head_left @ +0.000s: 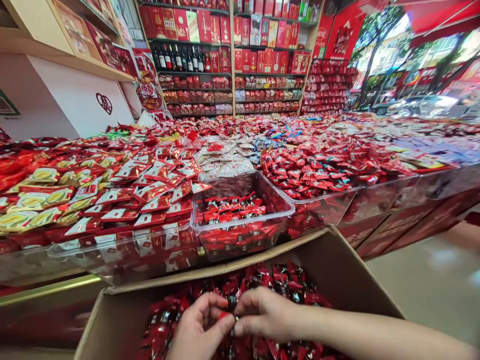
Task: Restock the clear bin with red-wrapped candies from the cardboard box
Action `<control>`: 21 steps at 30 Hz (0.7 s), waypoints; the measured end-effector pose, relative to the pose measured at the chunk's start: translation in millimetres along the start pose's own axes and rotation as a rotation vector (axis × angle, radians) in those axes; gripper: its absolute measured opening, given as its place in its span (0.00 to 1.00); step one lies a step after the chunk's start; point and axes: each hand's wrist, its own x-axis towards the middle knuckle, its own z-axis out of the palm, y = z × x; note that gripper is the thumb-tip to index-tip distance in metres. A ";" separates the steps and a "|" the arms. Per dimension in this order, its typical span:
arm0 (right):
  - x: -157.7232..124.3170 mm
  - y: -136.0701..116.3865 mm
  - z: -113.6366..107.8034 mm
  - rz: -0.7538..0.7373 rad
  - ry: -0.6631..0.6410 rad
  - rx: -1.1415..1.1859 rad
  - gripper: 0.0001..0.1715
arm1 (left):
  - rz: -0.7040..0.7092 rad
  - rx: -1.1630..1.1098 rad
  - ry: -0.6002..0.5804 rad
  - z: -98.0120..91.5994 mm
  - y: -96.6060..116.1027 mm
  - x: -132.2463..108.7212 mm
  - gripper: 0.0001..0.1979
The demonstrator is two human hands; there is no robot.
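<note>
In the carton (337, 270), at the bottom of the view, both hands are buried among red-and-black wrapped candies (288, 285). The left hand (200, 325) and the right hand (264, 312) meet near the carton's middle, fingers curled narrow and pinched together on one small candy (224, 315) with a red wrapper, held between the two sets of fingertips; what exactly they do to it is too small to tell. The carton stands open with its flaps folded outward, so the candies lie loose and reachable from above.

Just beyond the carton's far wall sits a clear bin (243, 220), part of a row of such bins along the tabletop (412, 200). This bin holds only a shallow layer of the same red-and-black candies, while the bins to either side of it are heaped high, which likely explains why the carton is parked directly below it. Left of that bin from the carton lie red-and-white packets (150, 192), and farther left yellow-green ones (33, 200); right of it is a mound of red sweets (318, 170). The clear walls keep each kind apart yet visible.

Well beyond the carton, shelves (232, 60) carry red gift boxes and dark bottles (176, 57).
</note>
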 end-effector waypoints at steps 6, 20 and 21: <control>-5.2 -9.9 -4.4 0.028 0.024 0.394 0.12 | -0.111 -0.280 0.034 1.6 15.2 -8.2 0.14; -12.5 -14.7 3.9 -0.031 0.142 0.400 0.18 | -0.170 -0.476 -0.028 1.3 11.7 -9.6 0.06; -14.7 -17.2 3.4 -0.063 0.160 0.326 0.17 | -0.180 -0.536 -0.028 1.5 13.1 -9.9 0.05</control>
